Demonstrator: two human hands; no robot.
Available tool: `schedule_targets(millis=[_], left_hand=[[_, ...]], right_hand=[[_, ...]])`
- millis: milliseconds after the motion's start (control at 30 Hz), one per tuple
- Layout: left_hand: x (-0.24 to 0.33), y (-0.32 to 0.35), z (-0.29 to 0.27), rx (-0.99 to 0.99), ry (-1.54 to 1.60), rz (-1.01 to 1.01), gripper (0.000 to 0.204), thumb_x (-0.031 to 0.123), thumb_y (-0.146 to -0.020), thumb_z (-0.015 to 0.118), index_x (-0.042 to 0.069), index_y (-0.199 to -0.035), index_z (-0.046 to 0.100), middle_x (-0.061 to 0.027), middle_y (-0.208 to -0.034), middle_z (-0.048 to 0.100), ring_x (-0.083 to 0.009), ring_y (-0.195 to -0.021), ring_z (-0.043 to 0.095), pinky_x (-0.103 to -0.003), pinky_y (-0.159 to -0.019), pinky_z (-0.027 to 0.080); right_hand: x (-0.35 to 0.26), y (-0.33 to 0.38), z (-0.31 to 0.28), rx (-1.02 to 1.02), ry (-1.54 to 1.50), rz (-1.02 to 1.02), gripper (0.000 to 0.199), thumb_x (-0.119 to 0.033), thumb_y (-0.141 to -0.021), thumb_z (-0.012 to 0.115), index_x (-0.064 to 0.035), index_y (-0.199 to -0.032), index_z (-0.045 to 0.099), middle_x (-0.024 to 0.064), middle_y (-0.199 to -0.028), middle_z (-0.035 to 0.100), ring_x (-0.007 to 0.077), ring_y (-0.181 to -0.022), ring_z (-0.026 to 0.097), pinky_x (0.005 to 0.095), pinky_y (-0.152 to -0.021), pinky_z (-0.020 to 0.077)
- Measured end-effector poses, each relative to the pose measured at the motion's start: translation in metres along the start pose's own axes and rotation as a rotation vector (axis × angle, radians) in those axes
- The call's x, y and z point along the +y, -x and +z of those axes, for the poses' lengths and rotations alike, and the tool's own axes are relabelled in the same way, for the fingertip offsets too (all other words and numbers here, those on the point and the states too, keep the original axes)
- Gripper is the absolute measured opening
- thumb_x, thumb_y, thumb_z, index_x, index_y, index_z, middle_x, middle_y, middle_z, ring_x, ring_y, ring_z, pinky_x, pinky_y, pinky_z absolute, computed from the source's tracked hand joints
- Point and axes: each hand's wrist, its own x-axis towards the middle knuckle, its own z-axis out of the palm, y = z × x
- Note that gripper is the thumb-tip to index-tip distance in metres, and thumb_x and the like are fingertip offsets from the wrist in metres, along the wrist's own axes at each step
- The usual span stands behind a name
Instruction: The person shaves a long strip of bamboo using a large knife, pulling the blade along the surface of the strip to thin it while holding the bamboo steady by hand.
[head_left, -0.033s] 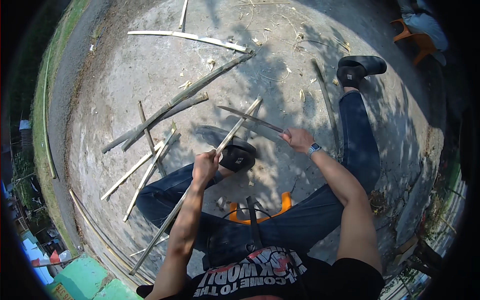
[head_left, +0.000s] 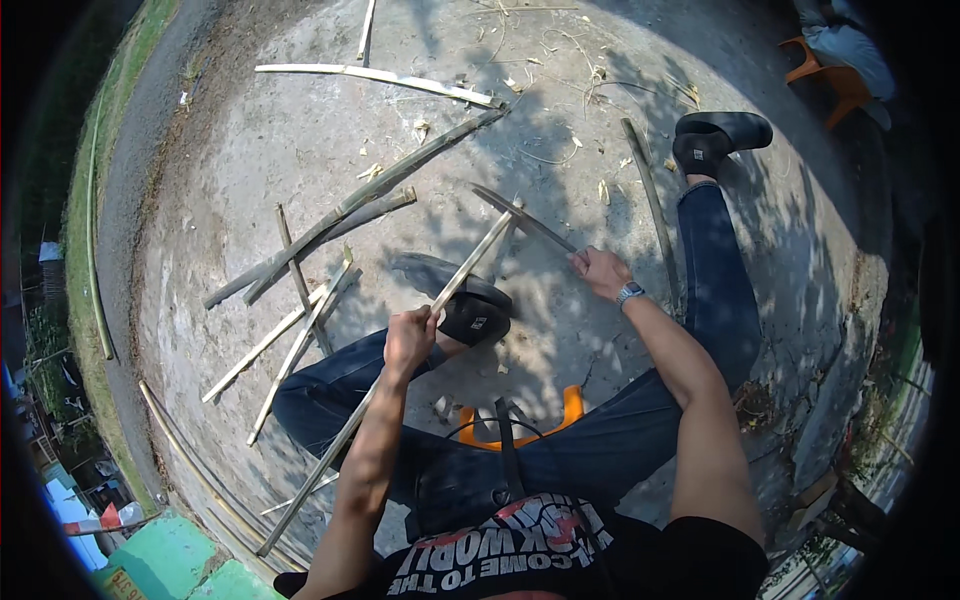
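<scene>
Clamped in a fist, the left hand [head_left: 408, 340] is wrapped around a long split bamboo strip [head_left: 390, 375], which runs diagonally from the lower left near the green ledge [head_left: 175, 560] up to its tip above the knee. The right hand [head_left: 600, 270] is closed on the handle of a long dark blade [head_left: 522, 217], whose edge is laid across the upper end of the strip so that the two cross near the tip. Rough grey concrete ground [head_left: 300, 140] is seen throughout, dappled with leaf shadow and littered with shavings and fibres. Several more bamboo pieces are scattered on it: a pale slat [head_left: 375, 77] at the top, two dark long poles [head_left: 370, 200] lying diagonally, and a fan of thin pale strips [head_left: 290, 340] beside the left leg. A grass verge [head_left: 85, 200] is noted along the left rim. The person is seated on a low orange stool [head_left: 520, 420], legs in blue jeans, black slippers [head_left: 722, 135] on the feet; the right leg is stretched forward, the left bent inward. Both forearms are extended forward, the left elbow bent and low, the right wrist bearing a watch [head_left: 629, 293]. An orange chair [head_left: 835, 80] is seen at the upper right.
</scene>
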Motion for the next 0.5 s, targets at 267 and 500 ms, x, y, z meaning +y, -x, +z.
schedule_targets(millis=[267,500], left_hand=[[-0.011,0.022,-0.018,0.024,0.073,-0.152,0.022,0.023,-0.093,0.066,0.002,-0.087,0.07,-0.0245,-0.072,0.065,-0.0424,-0.071,0.067,-0.047,-0.065,0.053],[-0.026,0.017,-0.024,-0.042,0.088,-0.154,0.022,0.023,-0.092,0.066,0.002,-0.085,0.07,-0.0248,-0.067,0.062,-0.0425,-0.066,0.066,-0.047,-0.063,0.051]], right_hand=[[-0.003,0.021,0.001,-0.152,0.086,-0.086,0.062,-0.061,-0.101,0.046,-0.0032,-0.092,0.066,0.0216,-0.082,0.069,0.0395,-0.083,0.069,0.0503,-0.075,0.0527],[0.006,0.03,0.006,-0.128,0.053,0.022,0.059,-0.059,-0.1,0.05,-0.0028,-0.096,0.069,0.0208,-0.086,0.07,0.0395,-0.087,0.068,0.0475,-0.078,0.0526]])
